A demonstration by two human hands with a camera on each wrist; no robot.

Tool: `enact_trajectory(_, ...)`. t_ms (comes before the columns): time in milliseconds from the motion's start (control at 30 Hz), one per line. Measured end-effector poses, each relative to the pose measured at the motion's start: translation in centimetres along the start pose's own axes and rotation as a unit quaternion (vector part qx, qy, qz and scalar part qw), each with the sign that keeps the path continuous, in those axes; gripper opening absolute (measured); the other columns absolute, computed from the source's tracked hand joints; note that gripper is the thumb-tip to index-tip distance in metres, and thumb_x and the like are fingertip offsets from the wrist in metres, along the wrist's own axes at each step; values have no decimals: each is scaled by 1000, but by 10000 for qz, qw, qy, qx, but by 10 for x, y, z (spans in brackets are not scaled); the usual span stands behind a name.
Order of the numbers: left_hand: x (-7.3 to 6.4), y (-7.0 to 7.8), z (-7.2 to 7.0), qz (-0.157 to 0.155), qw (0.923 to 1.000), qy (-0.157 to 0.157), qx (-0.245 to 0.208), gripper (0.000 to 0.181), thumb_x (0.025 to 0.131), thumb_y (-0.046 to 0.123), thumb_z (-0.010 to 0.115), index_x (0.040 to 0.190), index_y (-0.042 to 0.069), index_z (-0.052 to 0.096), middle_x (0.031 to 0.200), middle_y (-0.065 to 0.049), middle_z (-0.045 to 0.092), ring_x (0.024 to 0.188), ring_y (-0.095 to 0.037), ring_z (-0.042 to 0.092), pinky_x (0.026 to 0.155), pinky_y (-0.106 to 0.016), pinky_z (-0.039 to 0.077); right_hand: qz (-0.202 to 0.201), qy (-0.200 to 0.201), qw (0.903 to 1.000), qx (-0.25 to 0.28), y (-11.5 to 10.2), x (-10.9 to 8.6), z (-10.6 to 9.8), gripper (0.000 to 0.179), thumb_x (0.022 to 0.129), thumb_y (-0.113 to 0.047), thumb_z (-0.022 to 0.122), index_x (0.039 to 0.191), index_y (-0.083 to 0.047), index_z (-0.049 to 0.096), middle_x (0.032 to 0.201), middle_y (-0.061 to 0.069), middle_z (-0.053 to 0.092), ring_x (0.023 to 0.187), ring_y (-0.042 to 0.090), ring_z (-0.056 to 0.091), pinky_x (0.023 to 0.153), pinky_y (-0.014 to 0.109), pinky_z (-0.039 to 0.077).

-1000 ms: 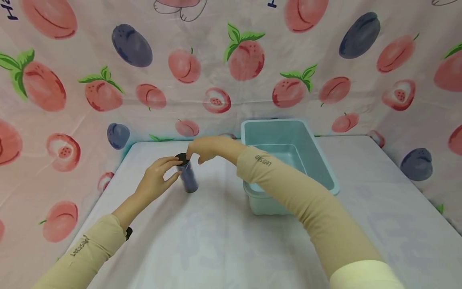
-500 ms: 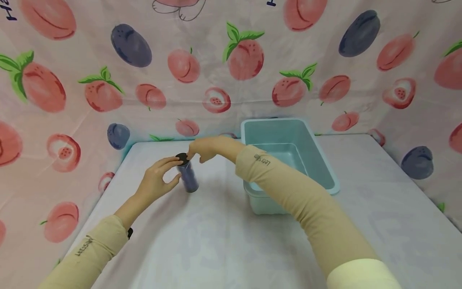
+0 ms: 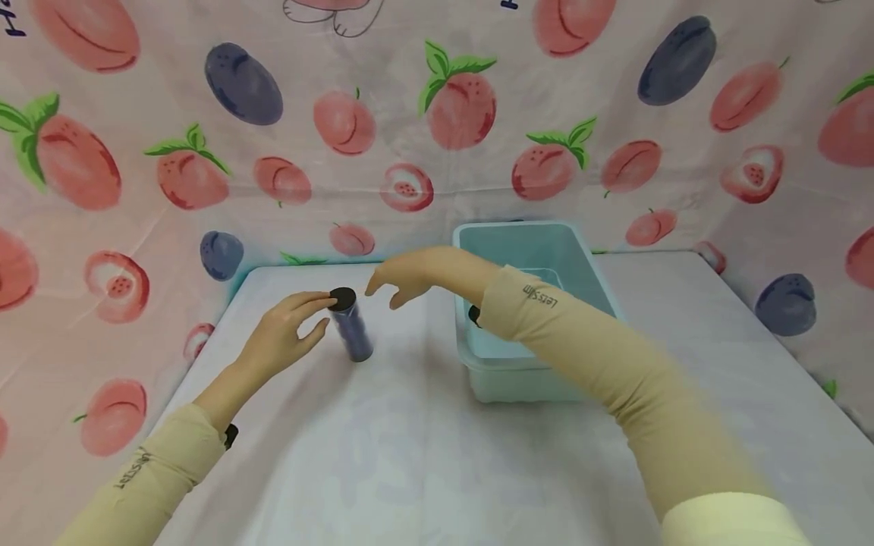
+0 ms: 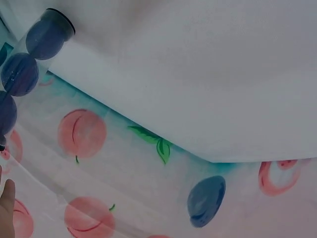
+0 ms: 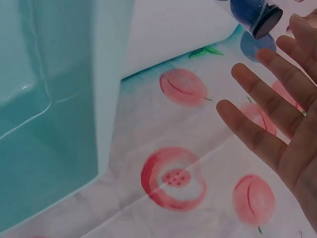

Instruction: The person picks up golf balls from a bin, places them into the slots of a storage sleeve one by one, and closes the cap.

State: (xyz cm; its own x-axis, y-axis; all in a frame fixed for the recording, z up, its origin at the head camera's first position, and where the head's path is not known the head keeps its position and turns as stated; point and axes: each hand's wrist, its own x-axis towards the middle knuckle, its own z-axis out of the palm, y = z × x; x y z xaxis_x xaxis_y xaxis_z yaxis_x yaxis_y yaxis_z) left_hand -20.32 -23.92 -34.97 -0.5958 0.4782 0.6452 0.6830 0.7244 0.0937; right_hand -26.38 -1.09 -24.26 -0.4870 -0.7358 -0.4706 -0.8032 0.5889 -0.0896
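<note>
A clear tube (image 3: 353, 334) filled with blue balls (image 4: 20, 74) stands upright on the white table, a black lid (image 3: 343, 299) on its top. My left hand (image 3: 280, 334) is at the tube's left, fingers fairly straight with their tips at the lid's edge; its thumb is apart from the tube. To the right of the tube, my right hand (image 3: 410, 273) hovers in the air and holds nothing. Its fingers (image 5: 267, 99) are spread and relaxed in the right wrist view. Only a fingertip (image 4: 7, 208) of the left hand shows in the left wrist view.
A light blue plastic tub (image 3: 526, 383) stands right of the tube, under my right forearm. Behind the table (image 3: 382, 470) hangs a fruit-print cloth (image 3: 410, 91), which also covers both sides.
My right hand has left the lid and moved right, away from the tube. My left hand has shifted slightly left, its fingertips now at the lid's edge. The tube stays standing.
</note>
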Motion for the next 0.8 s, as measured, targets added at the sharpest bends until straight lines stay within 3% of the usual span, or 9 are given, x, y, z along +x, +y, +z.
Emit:
enact_trajectory(300,0,-4,-14,218,9994,252,92,37,71,-6,73,107,0,68,102,-14,69,92,-30,66,75,-40,55,68,468,9987,169,18,-41,8,47,94,-22,58,140,-15,47,146,3,44,138,23,35,111,37,35)
enact_trajectory(500,0,-8,-20,372,9984,370,196,35,70,-5,73,104,1,69,98,-13,70,89,-28,67,74,-36,53,19,904,9953,361,34,-78,19,46,93,-20,60,137,-13,50,140,5,51,129,23,48,103,37,44)
enact_trajectory(667,3,-10,-24,465,9974,497,231,32,71,-5,72,102,2,70,95,-13,71,87,-28,67,72,-36,52,-31,1481,9883,368,53,-119,35,44,92,-20,61,134,-10,52,134,8,56,125,25,52,103,41,44)
enact_trajectory(800,-1,-10,-28,347,9972,595,287,32,71,-5,72,101,2,70,95,-12,71,87,-28,67,74,-36,51,66,2044,9775,526,68,-149,55,42,91,-19,63,131,-10,55,132,8,58,125,28,52,101,44,45)
